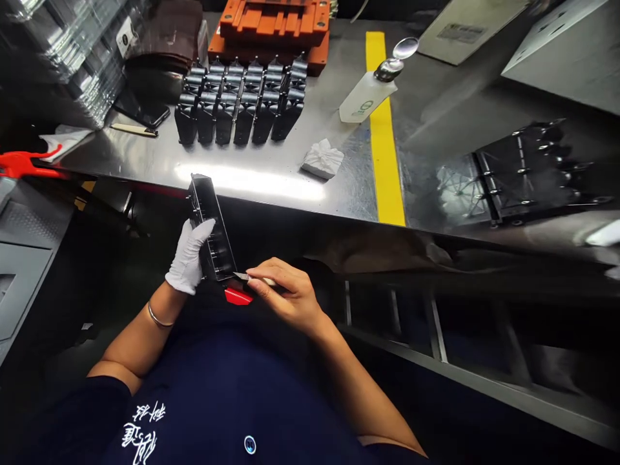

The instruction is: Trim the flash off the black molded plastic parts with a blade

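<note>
Pinching: our right hand (pixel 287 289) has thumb and fingers closed on a knife (pixel 242 276), blade at the near end of the black part (pixel 220 240).
Gloved grip: our left hand (pixel 188 257) clasps that part before the bench (pixel 162 154).
Bench top: white wad (pixel 323 159), black pieces (pixel 246 103), orange blocks (pixel 276 27).

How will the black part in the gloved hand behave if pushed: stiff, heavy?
The black part is probably light for its size: it looks thin-walled and hollow. Likely stiff, since its long edges run straight beyond the left hand holding it.
</note>
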`<state>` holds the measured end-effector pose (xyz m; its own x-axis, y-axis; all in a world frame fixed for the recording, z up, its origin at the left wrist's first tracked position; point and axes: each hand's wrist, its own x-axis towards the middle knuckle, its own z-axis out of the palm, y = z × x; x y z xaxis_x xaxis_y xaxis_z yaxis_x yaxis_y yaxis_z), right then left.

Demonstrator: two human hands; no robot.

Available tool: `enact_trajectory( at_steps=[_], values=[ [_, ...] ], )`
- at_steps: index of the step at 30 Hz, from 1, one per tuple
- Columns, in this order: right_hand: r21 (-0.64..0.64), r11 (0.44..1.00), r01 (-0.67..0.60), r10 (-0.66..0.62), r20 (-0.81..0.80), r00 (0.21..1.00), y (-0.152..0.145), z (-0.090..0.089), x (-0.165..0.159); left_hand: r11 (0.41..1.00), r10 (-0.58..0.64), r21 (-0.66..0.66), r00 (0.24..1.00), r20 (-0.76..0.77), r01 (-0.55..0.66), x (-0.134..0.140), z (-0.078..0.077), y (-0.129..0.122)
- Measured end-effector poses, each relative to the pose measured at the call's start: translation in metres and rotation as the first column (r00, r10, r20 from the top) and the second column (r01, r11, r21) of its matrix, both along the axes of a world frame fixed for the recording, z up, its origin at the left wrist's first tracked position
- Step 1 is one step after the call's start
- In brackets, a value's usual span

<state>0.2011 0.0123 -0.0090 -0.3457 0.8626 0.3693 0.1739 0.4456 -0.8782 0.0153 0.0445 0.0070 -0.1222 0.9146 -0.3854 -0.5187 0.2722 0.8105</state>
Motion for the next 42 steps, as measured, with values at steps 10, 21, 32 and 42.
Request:
enact_trajectory(
  at_steps=[10, 21, 32, 42],
  values=[
    [0.040, 0.998, 0.047, -0.047, 0.017, 0.999, 0.032, -0.004, 0.003, 0.968, -0.211, 0.098, 0.961, -0.180, 0.231, 0.001, 0.000, -0.012],
    [0.104, 0.983, 0.152, -0.163, 0.104, 0.981, 0.065, 0.013, 0.030, 0.785, -0.619, -0.004, 0.784, 0.038, 0.620, -0.022, 0.003, -0.033],
    [0.198, 0.930, -0.309, 0.169, 0.516, 0.839, 0.074, 0.051, 0.052, 0.576, -0.817, -0.042, 0.577, 0.013, 0.816, -0.041, 0.007, -0.025],
    [0.185, 0.980, -0.078, 0.058, 0.109, 0.992, 0.069, 0.018, 0.033, 0.468, -0.807, -0.038, 0.445, 0.390, 0.883, -0.034, -0.014, -0.037]
  ],
)
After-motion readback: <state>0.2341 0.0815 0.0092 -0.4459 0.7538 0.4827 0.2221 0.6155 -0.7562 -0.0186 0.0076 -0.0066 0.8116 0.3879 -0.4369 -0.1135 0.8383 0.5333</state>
